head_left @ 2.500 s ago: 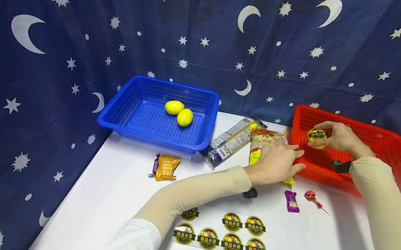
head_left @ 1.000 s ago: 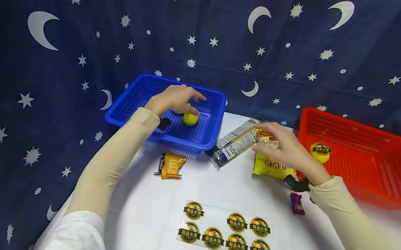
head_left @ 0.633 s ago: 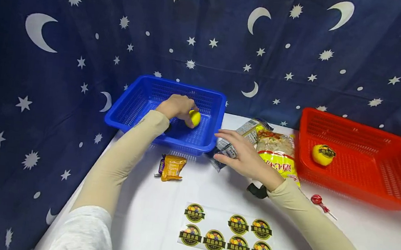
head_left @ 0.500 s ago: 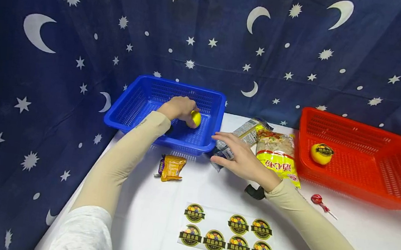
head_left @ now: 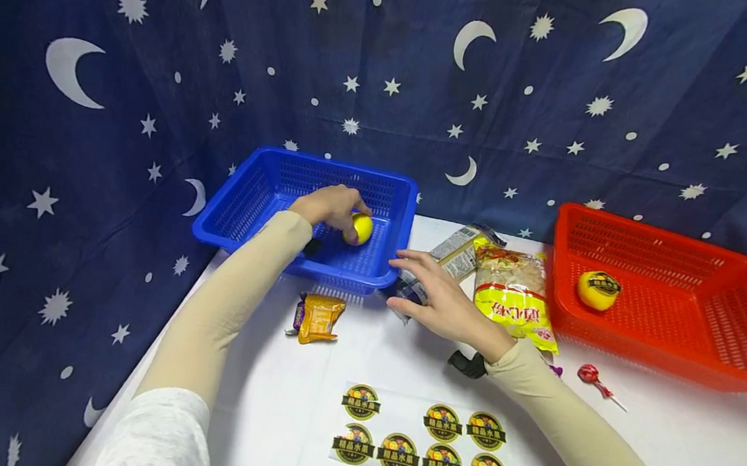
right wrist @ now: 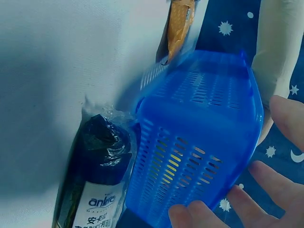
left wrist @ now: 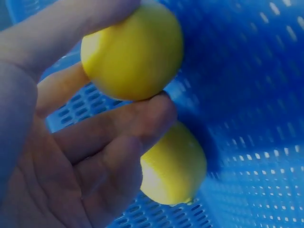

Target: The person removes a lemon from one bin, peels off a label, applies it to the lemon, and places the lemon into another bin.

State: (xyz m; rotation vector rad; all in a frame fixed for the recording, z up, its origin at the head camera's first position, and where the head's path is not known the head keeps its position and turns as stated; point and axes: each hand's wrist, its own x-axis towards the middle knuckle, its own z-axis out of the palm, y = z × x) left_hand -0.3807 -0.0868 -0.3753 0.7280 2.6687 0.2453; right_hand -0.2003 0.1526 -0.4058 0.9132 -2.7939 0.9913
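Inside the blue basket [head_left: 321, 265], my left hand [head_left: 329, 206] pinches a lemon [head_left: 361, 229] between thumb and fingers. A second lemon [left wrist: 178, 166] lies below it on the basket floor in the left wrist view; the hand hides it from the head view. My right hand [head_left: 442, 298] is held with fingers spread, its fingertips right at the basket's right side and above a long clear-and-dark pasta packet [head_left: 457, 252]. In the right wrist view those fingers overlap the basket rim. A lemon with a round black-and-gold label [head_left: 598, 290] sits in the red basket [head_left: 653, 326].
A yellow noodle bag [head_left: 512, 295] lies between the pasta packet and the red basket. Orange and purple wrapped snacks [head_left: 320, 319] lie before the blue basket. A red lollipop [head_left: 595, 380] is at right. A sheet of round labels [head_left: 422, 442] lies in front.
The labelled lemon, earlier in my right hand, now rests in the red basket. My right hand moved left to the blue basket. My left hand left the noodle bag and took hold of a lemon.
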